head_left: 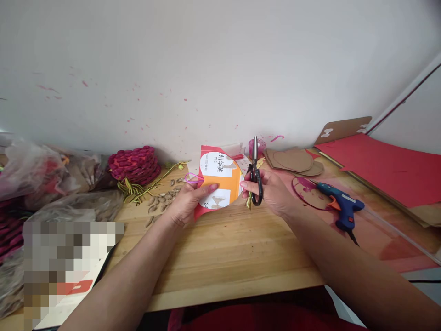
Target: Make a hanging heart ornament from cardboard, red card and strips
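My left hand (193,197) grips the left side of a rounded card (225,184) with white and orange print, its thumb flat on the face. Red paper (210,149) shows behind the card at the top and lower left. A pink loop (193,177) sticks out beside the left fingers. Black-handled scissors (255,172) stand upright in my right hand (268,191), blades pointing up, while its thumb and fingertip touch the card's right edge.
A blue glue gun (344,204) lies on the right, below cardboard pieces (292,161) and red sheets (396,165). Peanuts (160,200) and a dark pink woven bundle (134,165) are left of centre. Plastic bags (31,161) crowd the far left.
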The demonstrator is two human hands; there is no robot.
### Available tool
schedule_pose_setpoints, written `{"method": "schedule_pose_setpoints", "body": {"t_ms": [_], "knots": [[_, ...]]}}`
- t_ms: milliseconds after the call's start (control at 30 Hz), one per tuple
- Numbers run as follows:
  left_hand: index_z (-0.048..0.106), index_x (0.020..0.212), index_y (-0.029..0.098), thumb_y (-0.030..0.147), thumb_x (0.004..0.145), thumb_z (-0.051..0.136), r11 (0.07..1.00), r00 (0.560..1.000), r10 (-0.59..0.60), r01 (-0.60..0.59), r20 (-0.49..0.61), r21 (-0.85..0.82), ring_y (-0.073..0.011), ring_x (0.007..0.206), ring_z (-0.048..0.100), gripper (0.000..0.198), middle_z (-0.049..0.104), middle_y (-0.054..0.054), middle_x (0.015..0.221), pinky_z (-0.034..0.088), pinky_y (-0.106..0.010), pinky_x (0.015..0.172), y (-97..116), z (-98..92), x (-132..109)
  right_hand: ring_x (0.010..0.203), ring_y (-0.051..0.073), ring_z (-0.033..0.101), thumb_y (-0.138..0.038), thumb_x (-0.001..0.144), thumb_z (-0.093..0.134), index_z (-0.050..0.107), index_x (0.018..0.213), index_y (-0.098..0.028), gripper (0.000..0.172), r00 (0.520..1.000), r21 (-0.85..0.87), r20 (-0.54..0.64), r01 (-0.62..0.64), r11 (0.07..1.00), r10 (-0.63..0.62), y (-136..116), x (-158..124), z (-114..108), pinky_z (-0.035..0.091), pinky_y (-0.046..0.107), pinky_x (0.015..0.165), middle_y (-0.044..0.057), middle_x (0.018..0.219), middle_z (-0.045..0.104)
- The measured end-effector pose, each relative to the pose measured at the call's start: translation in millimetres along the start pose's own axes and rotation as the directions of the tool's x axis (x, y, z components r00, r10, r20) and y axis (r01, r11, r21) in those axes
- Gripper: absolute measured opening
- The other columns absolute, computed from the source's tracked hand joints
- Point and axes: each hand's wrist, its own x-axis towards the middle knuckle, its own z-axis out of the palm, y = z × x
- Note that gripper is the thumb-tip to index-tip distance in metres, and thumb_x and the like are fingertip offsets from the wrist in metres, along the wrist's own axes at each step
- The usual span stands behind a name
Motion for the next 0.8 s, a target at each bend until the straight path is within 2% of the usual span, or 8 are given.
{"method": "schedule_pose_setpoints", "body": {"t_ms": [167,300,500,700,800], "knots": [[0.075,0.112,0.01,0.021,0.066,0.093,1.0,0.999,-0.011,0.011,-0.033,0.0,-0.031,0.09,0.078,0.05,0.079,-0.019,0.109,0.066,-0.04,0.083,-1.6,2.0,-1.9,0.052,0.012,0.063,-0.034,0.056,0.095,0.062,0.078,-0.019,0.042,0.998,0.042,-0.038,0.045,0.998,-0.043,1.5,-1.2,5.3,0.047,0.023,0.046,-0.002,0.068,0.067],[0.076,0.113,0.012,0.025,0.067,0.093,1.0,0.999,-0.009,0.009,-0.034,-0.002,-0.0323,0.094,0.078,0.051,0.079,-0.017,0.108,0.066,-0.041,0.084,-2.9,2.6,-0.6,0.053,0.012,0.063,-0.032,0.056,0.094,0.064,0.08,-0.018,0.041,0.998,0.049,-0.026,0.064,0.997,-0.063,2.3,0.5,3.9,0.046,0.023,0.045,-0.001,0.07,0.069],[0.075,0.114,0.014,0.022,0.067,0.092,0.997,0.99,0.074,-0.077,-0.119,-0.023,-0.029,0.092,0.078,0.051,0.079,-0.015,0.108,0.066,-0.037,0.082,-2.7,-2.4,4.8,0.052,0.011,0.062,-0.03,0.06,0.093,0.064,0.08,-0.018,0.037,0.995,0.043,-0.044,0.093,0.995,-0.091,0.0,0.9,0.5,0.044,0.022,0.047,-0.002,0.067,0.068],[0.075,0.112,0.016,0.023,0.07,0.09,0.997,0.989,0.043,-0.053,-0.143,-0.064,-0.0262,0.092,0.078,0.045,0.079,-0.014,0.112,0.066,-0.032,0.08,-5.7,-4.3,5.3,0.054,0.013,0.063,-0.031,0.061,0.093,0.062,0.081,-0.019,0.038,0.997,0.016,0.034,0.062,0.998,-0.063,1.2,-2.5,4.0,0.045,0.023,0.048,-0.002,0.067,0.068],[0.075,0.111,0.017,0.022,0.07,0.09,0.995,0.984,0.054,-0.067,-0.168,-0.072,-0.0249,0.092,0.078,0.044,0.08,-0.012,0.109,0.065,-0.03,0.081,-4.2,-5.8,5.6,0.057,0.014,0.065,-0.034,0.06,0.095,0.06,0.08,-0.02,0.043,0.998,0.012,0.009,0.068,0.998,-0.068,1.7,-0.6,3.5,0.046,0.024,0.048,-0.002,0.068,0.068]]}}
